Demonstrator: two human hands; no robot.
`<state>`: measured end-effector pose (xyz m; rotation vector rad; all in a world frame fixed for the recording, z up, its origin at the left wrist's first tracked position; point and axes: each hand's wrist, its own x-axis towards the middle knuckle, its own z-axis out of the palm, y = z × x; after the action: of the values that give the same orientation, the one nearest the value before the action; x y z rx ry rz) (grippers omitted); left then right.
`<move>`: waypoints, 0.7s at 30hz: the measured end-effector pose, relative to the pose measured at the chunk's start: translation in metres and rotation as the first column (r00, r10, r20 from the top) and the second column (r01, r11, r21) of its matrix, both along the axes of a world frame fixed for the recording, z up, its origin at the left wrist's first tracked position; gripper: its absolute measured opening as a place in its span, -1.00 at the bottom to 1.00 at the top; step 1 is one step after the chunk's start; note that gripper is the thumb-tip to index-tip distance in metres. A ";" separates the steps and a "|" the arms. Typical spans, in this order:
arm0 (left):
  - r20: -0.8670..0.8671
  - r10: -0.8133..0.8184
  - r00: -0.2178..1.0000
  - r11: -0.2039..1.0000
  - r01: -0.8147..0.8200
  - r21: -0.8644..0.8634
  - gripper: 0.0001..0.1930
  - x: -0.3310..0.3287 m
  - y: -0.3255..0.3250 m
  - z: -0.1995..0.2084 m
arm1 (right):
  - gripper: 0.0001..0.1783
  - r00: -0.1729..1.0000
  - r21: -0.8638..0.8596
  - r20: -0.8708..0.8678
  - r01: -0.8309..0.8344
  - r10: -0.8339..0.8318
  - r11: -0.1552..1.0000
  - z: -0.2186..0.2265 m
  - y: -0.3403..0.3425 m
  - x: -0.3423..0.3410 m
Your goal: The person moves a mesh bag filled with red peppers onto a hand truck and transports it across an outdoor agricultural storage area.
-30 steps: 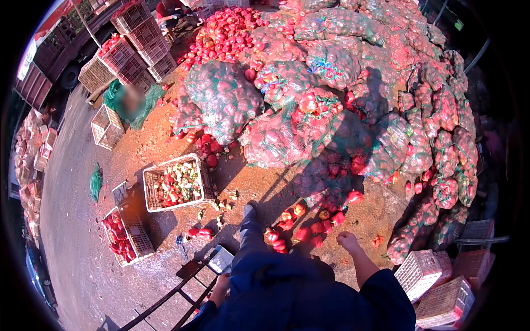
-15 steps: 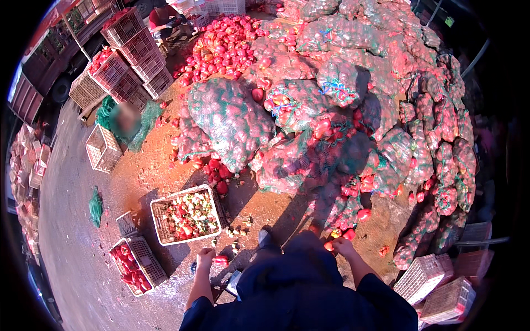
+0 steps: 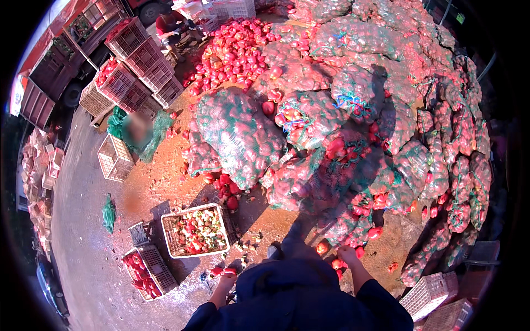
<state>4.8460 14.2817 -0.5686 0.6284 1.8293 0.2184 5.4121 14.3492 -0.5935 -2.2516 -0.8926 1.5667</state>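
My left hand [image 3: 225, 282] is low by my left side, its fingertips reaching the edge of a red bell pepper [image 3: 230, 271] on the ground. A second red bell pepper [image 3: 216, 271] lies just left of it. Whether those fingers grip anything is too small to see. On the other side, my right hand [image 3: 348, 254] is lowered among loose peppers, fingers curled downward, with what is under them hidden. One red pepper [image 3: 360, 252] shows just right of it, another pepper [image 3: 337, 264] below its left edge. An orange-red pepper [image 3: 323, 246] lies farther left.
A white-rimmed crate [image 3: 167, 241] of pepper scraps stands front left, beside a crate of red peppers [image 3: 141, 274]. Filled mesh sacks [image 3: 240, 135] pile up ahead. Stacked crates [image 3: 146, 60] and a seated person [image 3: 168, 27] are at the far left. More crates [image 3: 430, 292] stand right.
My left hand has moved right, uncovering a red pepper and coming to the one beside it. My right hand has shifted over the peppers near it. The whole view has shifted slightly.
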 end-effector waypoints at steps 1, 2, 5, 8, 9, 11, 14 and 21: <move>-0.008 -0.033 0.999 0.999 0.033 0.005 -0.83 0.014 0.030 0.033 | -0.77 1.000 0.015 -0.005 0.025 -0.025 1.000 -0.002 0.008 0.003; -0.022 -0.059 0.998 0.998 0.059 0.012 -0.82 0.022 0.049 0.052 | -0.78 0.999 0.032 -0.015 0.044 -0.043 0.999 -0.005 0.020 0.005; -0.069 -0.076 0.995 0.995 0.080 0.066 -0.76 -0.001 0.069 0.015 | -0.76 0.984 0.177 0.088 -0.168 0.154 0.970 -0.010 0.064 0.010; -0.076 0.050 0.996 0.995 -0.043 0.089 -0.77 0.003 0.117 0.019 | -0.73 0.999 0.098 -0.003 -0.037 0.037 0.994 -0.004 0.109 0.012; -0.037 0.053 0.998 0.996 -0.050 0.078 -0.76 -0.008 0.115 -0.001 | -0.72 0.996 0.160 0.051 -0.078 0.070 0.984 -0.035 0.116 0.025; -0.073 0.061 0.995 0.994 -0.055 0.094 -0.77 -0.004 0.131 -0.005 | -0.71 0.980 0.237 0.147 -0.169 0.137 0.957 -0.047 0.141 0.030; -0.057 -0.062 0.996 0.995 0.066 0.070 -0.75 0.000 0.164 -0.001 | -0.64 0.928 0.255 0.252 -0.339 0.276 0.906 -0.027 0.197 0.022; -0.086 -0.322 0.943 0.945 0.315 -0.083 -0.64 -0.024 0.294 -0.036 | -0.57 0.925 0.214 0.262 -0.334 0.275 0.918 0.021 0.310 -0.071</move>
<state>4.8222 14.5762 -0.6050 0.8884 1.7899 -0.0934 5.3411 14.6595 -0.5724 -2.2111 -1.4844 1.2268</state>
